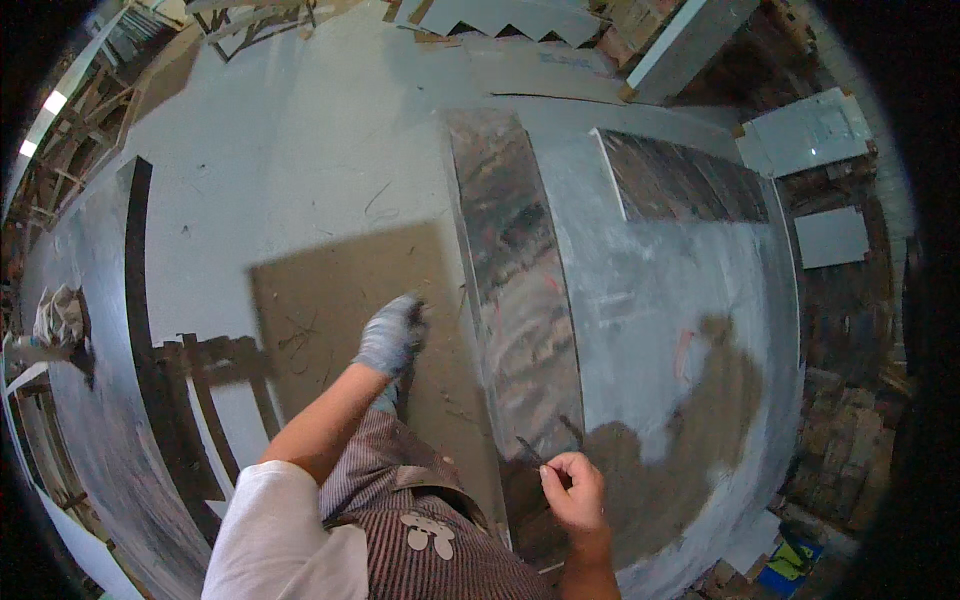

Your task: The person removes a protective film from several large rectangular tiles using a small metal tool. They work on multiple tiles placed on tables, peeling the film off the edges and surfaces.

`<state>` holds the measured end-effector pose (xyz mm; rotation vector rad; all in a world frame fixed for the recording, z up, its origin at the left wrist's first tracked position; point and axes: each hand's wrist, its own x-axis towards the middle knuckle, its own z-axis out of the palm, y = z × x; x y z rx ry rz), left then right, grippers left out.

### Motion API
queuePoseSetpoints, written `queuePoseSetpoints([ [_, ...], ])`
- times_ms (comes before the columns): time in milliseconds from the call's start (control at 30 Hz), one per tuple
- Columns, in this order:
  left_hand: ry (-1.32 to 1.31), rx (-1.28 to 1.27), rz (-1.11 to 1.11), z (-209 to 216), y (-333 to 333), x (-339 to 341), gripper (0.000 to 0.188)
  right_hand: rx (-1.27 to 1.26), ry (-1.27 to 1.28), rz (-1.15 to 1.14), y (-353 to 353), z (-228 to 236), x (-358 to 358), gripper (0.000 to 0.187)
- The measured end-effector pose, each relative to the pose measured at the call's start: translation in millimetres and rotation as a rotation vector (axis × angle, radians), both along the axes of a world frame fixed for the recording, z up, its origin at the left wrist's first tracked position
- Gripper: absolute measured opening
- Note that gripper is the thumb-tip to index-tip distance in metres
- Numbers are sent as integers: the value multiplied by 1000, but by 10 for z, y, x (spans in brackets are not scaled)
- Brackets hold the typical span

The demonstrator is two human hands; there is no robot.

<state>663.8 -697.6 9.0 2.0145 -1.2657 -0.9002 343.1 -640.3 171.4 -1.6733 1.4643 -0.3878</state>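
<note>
My left hand point(392, 335) wears a pale grey glove and hangs over the floor in front of me. Its fingers look curled in, and whatever they may hold is hidden. My bare right hand point(575, 490) pinches a thin dark strip point(528, 449) between thumb and fingertips. It is held above the near end of a long panel point(515, 260) with a dark, brown-grey streaked face. That panel lies along the left side of a broad grey, smeared worktop point(650, 285). The strip's exact kind cannot be made out.
A second dark streaked panel point(690, 178) lies at the worktop's far right. On my left stands a long grey slab point(95, 300) with a crumpled cloth bundle point(60, 318). Brown sheet point(345, 270) covers part of the floor. A blue and yellow item point(790, 565) sits lower right.
</note>
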Motion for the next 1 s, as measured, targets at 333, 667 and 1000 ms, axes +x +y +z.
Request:
queuePoseSetpoints([
  [333,-513,976,-659,-793,-8,2138,41,-256,47,351,-2232,-28,1778,8],
  [667,248,-577,267,53,-2052,1099,25,-374,211,457,-3591,-472,3099,12],
  [1000,519,-283,632,-220,-2673,798,18,-188,345,398,-4239,-671,3667,25],
])
